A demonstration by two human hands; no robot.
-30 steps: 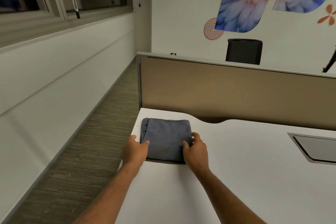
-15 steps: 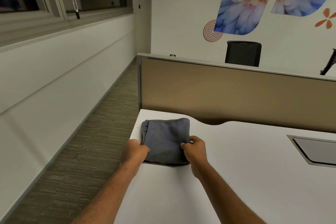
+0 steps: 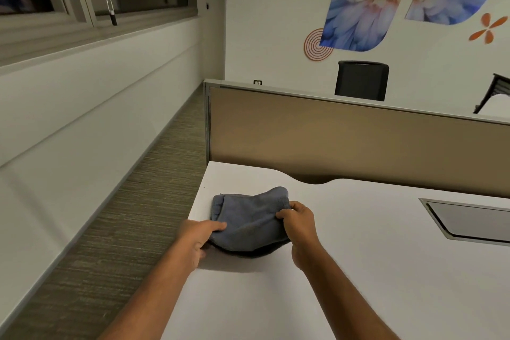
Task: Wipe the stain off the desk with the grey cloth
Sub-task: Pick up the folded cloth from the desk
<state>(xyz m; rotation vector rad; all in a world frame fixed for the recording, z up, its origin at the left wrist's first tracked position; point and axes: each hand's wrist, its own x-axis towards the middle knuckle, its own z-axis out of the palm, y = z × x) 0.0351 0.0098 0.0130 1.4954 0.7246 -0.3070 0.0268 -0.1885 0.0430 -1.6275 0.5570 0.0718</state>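
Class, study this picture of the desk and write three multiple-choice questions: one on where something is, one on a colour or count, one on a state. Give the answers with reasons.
1. Where on the desk is the grey cloth?
A. by its left edge
B. inside the metal hatch
C. on the floor

2. How many hands hold the cloth?
A. none
B. one
C. two

3. How does the cloth lie?
A. spread flat in one layer
B. folded, its near edge lifted
C. hanging over the partition

Answers: 1 A, it sits close to the desk's left edge. 2 C, the left hand and the right hand each pinch a near corner. 3 B, a shadow shows under the raised near edge.
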